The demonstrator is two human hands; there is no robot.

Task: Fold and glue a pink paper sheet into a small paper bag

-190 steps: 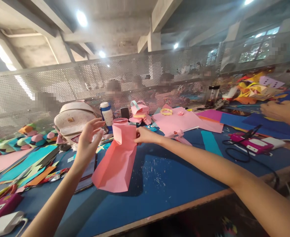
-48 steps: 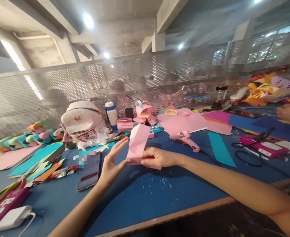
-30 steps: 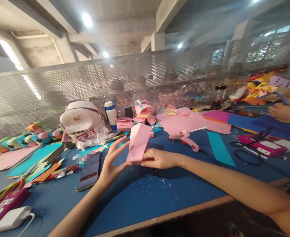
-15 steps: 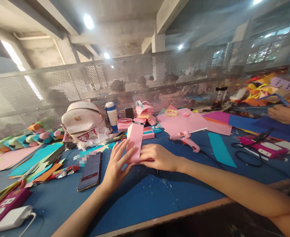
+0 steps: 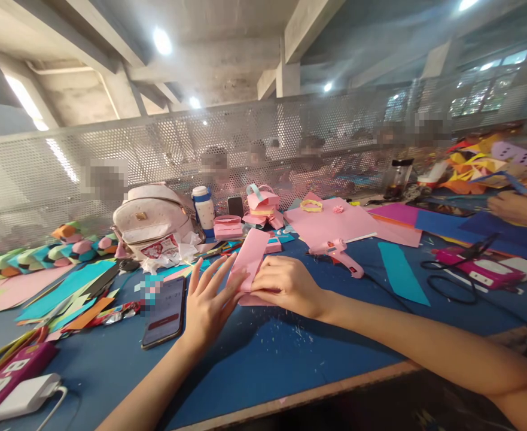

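A folded strip of pink paper (image 5: 250,254) stands tilted between my two hands, its top end leaning to the right. My left hand (image 5: 209,305) pinches its left side with thumb and forefinger, while the other fingers fan out. From the right, my right hand (image 5: 290,284) is closed on the paper's lower part with curled fingers. A pink flap shows beneath the fingertips. Just behind are a small pink paper box (image 5: 227,227) and a pink paper piece with a handle (image 5: 263,203). To the right lies a pink glue gun (image 5: 341,257).
A phone (image 5: 164,314) lies left of my left hand. Further back stand a backpack (image 5: 155,215) and a bottle (image 5: 203,209). Pink sheets (image 5: 335,224), a blue strip (image 5: 402,272) and a corded power strip (image 5: 478,266) lie right. Another person's hand (image 5: 518,206) is at far right.
The pink paper has tipped to the right and its lower flap shows more. My right hand has risen slightly and curled more; my left fingers have spread further apart.
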